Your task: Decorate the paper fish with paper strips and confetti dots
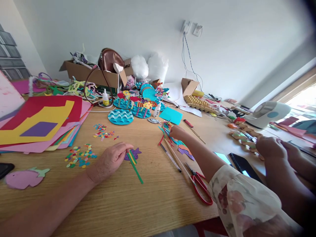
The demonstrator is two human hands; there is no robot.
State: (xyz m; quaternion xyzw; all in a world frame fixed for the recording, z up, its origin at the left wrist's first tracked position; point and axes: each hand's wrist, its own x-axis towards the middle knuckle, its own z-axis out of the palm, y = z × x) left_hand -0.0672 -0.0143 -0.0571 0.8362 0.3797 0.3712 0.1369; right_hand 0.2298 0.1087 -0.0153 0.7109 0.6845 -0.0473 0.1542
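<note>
My left hand (111,160) rests on the table with its fingers closed together over the upper end of green and yellow paper strips (135,169). Beneath the strips lies a purple paper fish (135,153), partly covered by them and my fingertips. My right hand (176,132) reaches forward to a small heap of coloured paper scraps (167,125). Its fingers are curled, and whatever they hold is hidden. Near my right forearm lie a pen (170,157), a thin wooden stick (180,161), orange and purple paper pieces (185,151) and red-handled scissors (199,184).
Paper confetti dots (80,155) and stacked coloured sheets (41,118) lie left, beside a pink paper fish (24,178). Behind are a blue wavy disc (120,117), glue bottles (105,98) and a cardboard box (84,72). Another person's hands (273,148) are at right, near a phone (244,168).
</note>
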